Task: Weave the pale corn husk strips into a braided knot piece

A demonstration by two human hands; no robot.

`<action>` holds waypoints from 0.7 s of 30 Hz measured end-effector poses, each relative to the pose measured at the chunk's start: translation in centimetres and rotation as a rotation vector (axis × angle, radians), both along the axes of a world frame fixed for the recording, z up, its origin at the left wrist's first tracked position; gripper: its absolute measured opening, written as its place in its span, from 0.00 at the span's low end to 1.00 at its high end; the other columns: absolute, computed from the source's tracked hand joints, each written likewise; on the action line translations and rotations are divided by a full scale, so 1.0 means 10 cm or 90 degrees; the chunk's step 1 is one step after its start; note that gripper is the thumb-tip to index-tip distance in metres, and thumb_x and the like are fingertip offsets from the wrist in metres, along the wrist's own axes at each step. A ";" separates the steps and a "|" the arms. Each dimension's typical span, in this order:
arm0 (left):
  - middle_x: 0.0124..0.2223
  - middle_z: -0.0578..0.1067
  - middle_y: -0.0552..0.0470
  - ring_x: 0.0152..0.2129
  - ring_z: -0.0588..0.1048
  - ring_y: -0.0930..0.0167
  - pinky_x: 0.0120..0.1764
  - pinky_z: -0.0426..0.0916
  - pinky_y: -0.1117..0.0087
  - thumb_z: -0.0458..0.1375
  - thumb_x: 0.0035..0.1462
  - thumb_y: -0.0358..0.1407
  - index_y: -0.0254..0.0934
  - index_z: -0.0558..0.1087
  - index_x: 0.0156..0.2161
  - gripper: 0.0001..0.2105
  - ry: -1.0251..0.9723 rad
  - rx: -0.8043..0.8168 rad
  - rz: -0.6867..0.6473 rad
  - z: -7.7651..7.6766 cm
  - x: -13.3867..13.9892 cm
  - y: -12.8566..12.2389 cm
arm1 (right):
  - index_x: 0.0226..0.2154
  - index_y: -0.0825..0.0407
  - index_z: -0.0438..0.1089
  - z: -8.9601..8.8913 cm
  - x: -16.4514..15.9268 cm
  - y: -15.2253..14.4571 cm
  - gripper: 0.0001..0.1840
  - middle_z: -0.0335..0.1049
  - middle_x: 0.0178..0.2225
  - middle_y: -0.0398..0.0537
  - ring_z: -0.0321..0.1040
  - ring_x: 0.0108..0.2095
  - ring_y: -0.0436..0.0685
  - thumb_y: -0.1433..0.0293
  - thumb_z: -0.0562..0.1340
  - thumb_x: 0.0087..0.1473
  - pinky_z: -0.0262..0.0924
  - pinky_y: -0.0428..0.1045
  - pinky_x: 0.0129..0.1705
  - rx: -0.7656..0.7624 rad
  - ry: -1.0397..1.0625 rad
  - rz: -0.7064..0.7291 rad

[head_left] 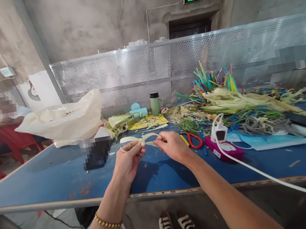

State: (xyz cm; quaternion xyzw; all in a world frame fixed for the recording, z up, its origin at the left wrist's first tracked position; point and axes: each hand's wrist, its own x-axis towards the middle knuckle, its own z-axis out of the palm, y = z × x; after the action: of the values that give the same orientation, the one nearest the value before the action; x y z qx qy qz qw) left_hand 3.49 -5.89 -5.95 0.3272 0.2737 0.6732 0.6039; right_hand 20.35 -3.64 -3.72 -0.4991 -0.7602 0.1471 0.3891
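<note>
Above the blue table (71,171), my left hand (129,158) pinches a bundle of pale corn husk strips (137,138). My right hand (173,146) is closed on the end of a strip that stretches across from the bundle. The strips curve out loosely above both hands. Just right of my right hand lie red-handled scissors (195,141), partly covered by the hand. Left of my left hand is a dark phone-like object (98,155), blurred out. Behind the hands, husk scraps rest on a yellow sheet (157,121).
A magenta power block (224,150) with a white cable (264,171) stands at right, near blue face masks (274,140). Farther back are corn husks (234,100), coloured stems (208,79), a green bottle (155,104) and a plastic bag (66,121). A person (9,113) sits at far left.
</note>
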 end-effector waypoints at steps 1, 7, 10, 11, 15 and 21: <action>0.24 0.77 0.48 0.20 0.73 0.75 0.26 0.68 0.76 0.72 0.32 0.26 0.28 0.76 0.27 0.12 -0.006 -0.004 -0.002 0.00 0.00 0.00 | 0.20 0.52 0.66 0.01 0.00 -0.01 0.13 0.71 0.22 0.46 0.66 0.26 0.53 0.68 0.60 0.54 0.54 0.46 0.30 0.018 -0.035 -0.006; 0.24 0.77 0.49 0.19 0.73 0.75 0.26 0.67 0.75 0.72 0.33 0.29 0.29 0.76 0.27 0.12 0.024 0.027 -0.021 0.00 0.02 -0.01 | 0.28 0.53 0.73 0.01 -0.04 -0.01 0.12 0.74 0.32 0.49 0.68 0.37 0.56 0.65 0.59 0.57 0.57 0.48 0.39 0.021 0.014 0.150; 0.23 0.76 0.50 0.18 0.72 0.75 0.26 0.65 0.74 0.71 0.36 0.32 0.30 0.76 0.27 0.11 0.094 0.072 -0.013 -0.01 0.03 -0.01 | 0.28 0.54 0.71 0.00 -0.06 0.00 0.13 0.73 0.29 0.46 0.69 0.33 0.54 0.63 0.59 0.57 0.61 0.47 0.37 -0.087 0.143 0.305; 0.23 0.76 0.50 0.18 0.71 0.75 0.26 0.64 0.74 0.70 0.37 0.33 0.30 0.76 0.27 0.10 0.121 0.083 -0.008 -0.02 0.04 -0.01 | 0.27 0.54 0.70 -0.01 -0.06 0.00 0.12 0.72 0.27 0.45 0.70 0.31 0.53 0.64 0.59 0.56 0.62 0.47 0.36 -0.111 0.173 0.315; 0.22 0.74 0.52 0.19 0.70 0.74 0.26 0.62 0.73 0.67 0.41 0.35 0.31 0.76 0.27 0.08 0.228 0.105 0.017 -0.05 0.07 -0.02 | 0.25 0.53 0.64 -0.01 -0.04 -0.04 0.09 0.67 0.23 0.42 0.67 0.22 0.50 0.66 0.60 0.53 0.61 0.46 0.27 -0.159 0.205 0.265; 0.21 0.70 0.54 0.22 0.66 0.73 0.28 0.57 0.71 0.60 0.49 0.34 0.34 0.77 0.23 0.07 0.614 0.221 0.132 0.05 0.03 0.00 | 0.24 0.52 0.62 0.00 0.02 -0.01 0.07 0.62 0.21 0.39 0.57 0.21 0.47 0.69 0.57 0.52 0.51 0.44 0.24 -0.070 0.107 0.207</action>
State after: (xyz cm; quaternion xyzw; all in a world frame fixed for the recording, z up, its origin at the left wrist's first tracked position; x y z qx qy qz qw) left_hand 3.76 -5.90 -5.42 0.6664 0.4362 0.5378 0.2766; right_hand 20.56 -3.76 -3.70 -0.3761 -0.7864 0.2908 0.3944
